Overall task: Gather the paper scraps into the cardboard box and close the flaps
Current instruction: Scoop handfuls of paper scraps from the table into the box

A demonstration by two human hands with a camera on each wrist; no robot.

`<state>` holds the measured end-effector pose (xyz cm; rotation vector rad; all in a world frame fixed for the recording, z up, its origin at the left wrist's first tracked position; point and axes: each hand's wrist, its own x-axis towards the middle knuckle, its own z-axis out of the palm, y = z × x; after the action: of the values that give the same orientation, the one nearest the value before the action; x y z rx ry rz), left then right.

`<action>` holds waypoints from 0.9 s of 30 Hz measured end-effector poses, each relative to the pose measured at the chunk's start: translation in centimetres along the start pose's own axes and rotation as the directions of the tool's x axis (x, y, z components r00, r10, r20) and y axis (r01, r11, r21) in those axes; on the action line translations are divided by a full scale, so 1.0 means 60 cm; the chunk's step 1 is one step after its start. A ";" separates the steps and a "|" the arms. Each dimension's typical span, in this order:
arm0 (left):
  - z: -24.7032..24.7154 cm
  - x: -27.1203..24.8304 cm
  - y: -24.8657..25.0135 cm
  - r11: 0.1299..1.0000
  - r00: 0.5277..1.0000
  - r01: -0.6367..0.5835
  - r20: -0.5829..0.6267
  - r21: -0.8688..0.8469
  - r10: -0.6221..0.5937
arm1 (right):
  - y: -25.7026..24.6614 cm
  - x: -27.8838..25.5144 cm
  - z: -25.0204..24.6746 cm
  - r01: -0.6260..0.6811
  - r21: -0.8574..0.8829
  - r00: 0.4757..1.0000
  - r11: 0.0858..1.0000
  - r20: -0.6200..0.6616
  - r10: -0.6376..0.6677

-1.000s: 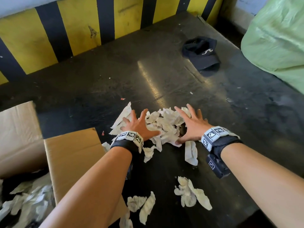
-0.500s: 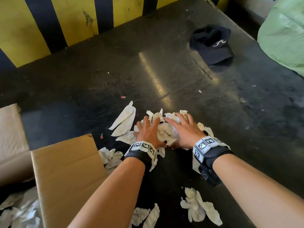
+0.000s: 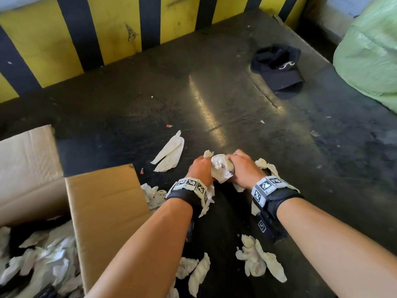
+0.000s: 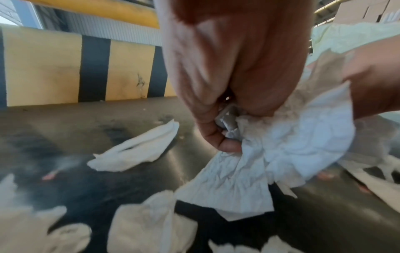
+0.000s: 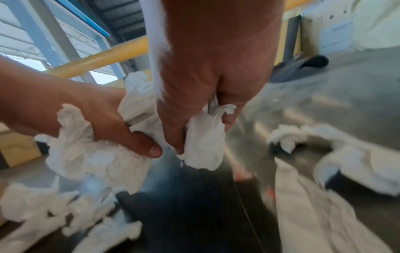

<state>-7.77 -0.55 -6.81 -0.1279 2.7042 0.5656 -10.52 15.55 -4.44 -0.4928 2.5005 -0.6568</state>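
Both hands meet over the dark floor (image 3: 214,100), near the middle of the scene, and squeeze one bunch of paper scraps (image 3: 220,168) between them. The left hand (image 3: 200,168) has its fingers curled round the left side of the bunch; in the left wrist view its fingertips (image 4: 229,146) dig into the crumpled white paper, with a loose sheet hanging below them. The right hand (image 3: 243,168) is curled round the right side; in the right wrist view its fingers (image 5: 173,133) clench a wad of the paper, and the left thumb presses the bunch just beside it.

More loose scraps lie around the hands: a long folded piece (image 3: 169,152) to the far left of the bunch, some crumpled ones (image 3: 153,194) just beside the box flap, a clump (image 3: 257,257) near the right forearm, and a few (image 3: 193,269) between the forearms at the near edge. A couple of pieces show just right of the right hand (image 3: 267,165).

The cardboard box (image 3: 28,164) stands open at the near left, its flap (image 3: 105,209) folded out toward the hands, and scraps already lie inside it (image 3: 43,259).

A dark cap (image 3: 277,69) lies on the floor at the far right, well apart from the hands. A pale green sack (image 3: 369,50) fills the far right corner, and a yellow and black striped wall (image 3: 64,39) runs along the far side
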 end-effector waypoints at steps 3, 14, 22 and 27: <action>-0.057 -0.027 0.013 1.000 0.995 -0.009 -0.099 0.001 0.009 | -0.035 -0.021 -0.037 0.051 -0.013 0.995 0.999 -0.084 -0.052; -0.302 -0.243 -0.027 0.999 0.883 -0.030 -0.467 0.012 0.032 | -0.288 -0.114 -0.139 0.341 -0.118 0.886 0.933 -0.292 -0.361; -0.378 -0.504 -0.219 0.980 0.825 0.167 -0.528 -0.111 -0.201 | -0.556 -0.163 0.003 0.542 -0.151 0.809 0.827 -0.174 -0.562; -0.365 -0.622 -0.356 0.946 0.792 0.263 -0.518 -0.189 -0.324 | -0.677 -0.178 0.129 0.577 -0.119 0.810 0.808 -0.040 -0.585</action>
<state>22.80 -28.46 17.97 -0.8494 3.0939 0.6550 10.97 -15.57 15.47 -1.3338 2.4508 -0.7781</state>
